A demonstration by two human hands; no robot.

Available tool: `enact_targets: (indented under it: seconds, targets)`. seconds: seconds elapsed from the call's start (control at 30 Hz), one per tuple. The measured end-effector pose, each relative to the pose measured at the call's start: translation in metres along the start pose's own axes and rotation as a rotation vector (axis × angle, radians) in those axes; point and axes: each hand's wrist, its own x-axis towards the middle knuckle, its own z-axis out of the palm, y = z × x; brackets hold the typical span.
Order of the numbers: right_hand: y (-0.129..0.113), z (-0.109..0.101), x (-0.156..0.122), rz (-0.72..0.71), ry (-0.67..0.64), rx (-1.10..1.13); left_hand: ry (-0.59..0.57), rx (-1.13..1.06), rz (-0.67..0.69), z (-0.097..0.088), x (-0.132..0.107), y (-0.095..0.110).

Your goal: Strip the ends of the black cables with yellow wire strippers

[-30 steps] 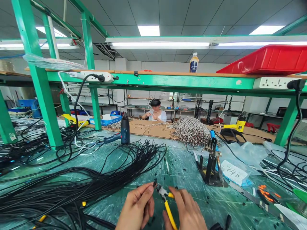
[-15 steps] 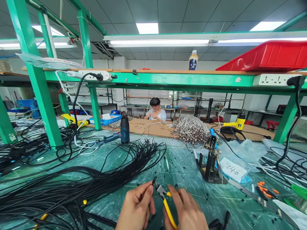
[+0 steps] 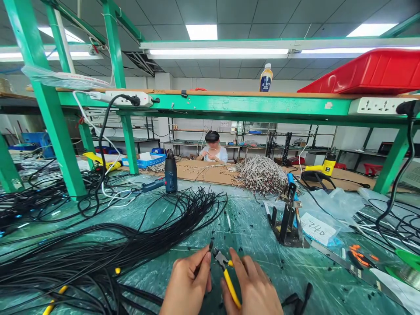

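Observation:
Low in the middle of the head view, my left hand [image 3: 190, 278] pinches a small black piece, seemingly a cable end [image 3: 211, 246], between thumb and forefinger. My right hand [image 3: 252, 280] is wrapped round yellow-handled cutting pliers [image 3: 231, 286]. The pliers' metal jaws point up and left, close beside the black piece. Whether the jaws touch it I cannot tell. To the left lies a large bundle of black cables [image 3: 131, 245]. Short black pieces [image 3: 300, 299] lie right of my right hand.
A soldering iron in its stand [image 3: 288, 218] is at right, beside a bag labelled 240 [image 3: 318, 228]. A dark blue heat gun [image 3: 170, 173] stands behind the cables. A pile of pale cables [image 3: 260, 175] lies farther back. Across the bench sits a person [image 3: 213, 151]. A green shelf beam [image 3: 229, 105] spans above.
The pliers' jaws have moved slightly away from the black piece, which now stands more upright in my left fingers. The view has tilted down a little.

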Motion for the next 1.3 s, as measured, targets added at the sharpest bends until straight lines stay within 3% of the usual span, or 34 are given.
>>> enact_targets:
  seconds: [0.47,0.67,0.83,0.97,1.0,1.07,1.17,1.3]
  targets:
    - [-0.003,-0.005,-0.002,-0.008,-0.107,-0.061,-0.006,-0.037,0.000,-0.001,0.000,-0.001]
    - [0.001,-0.003,-0.002,0.044,-0.238,0.273,0.012,-0.145,-0.047,-0.005,0.004,-0.002]
    - [0.005,-0.012,0.002,0.067,-0.285,0.301,-0.008,-0.232,-0.083,-0.006,0.008,-0.007]
    - [0.006,-0.015,0.004,0.064,-0.505,0.534,-0.009,-0.303,-0.162,-0.012,0.014,-0.014]
    - [0.006,-0.015,0.004,0.073,-0.501,0.548,-0.005,-0.318,-0.190,-0.014,0.015,-0.015]
    - [0.007,-0.015,0.004,0.083,-0.374,0.456,-0.014,-0.343,-0.238,-0.017,0.018,-0.015]
    - [0.007,-0.018,0.005,-0.018,-0.194,0.230,-0.050,-0.366,-0.264,-0.018,0.018,-0.012]
    - [0.006,-0.025,0.009,-0.092,-0.094,0.087,-0.091,-0.357,-0.265,-0.014,0.016,-0.012]
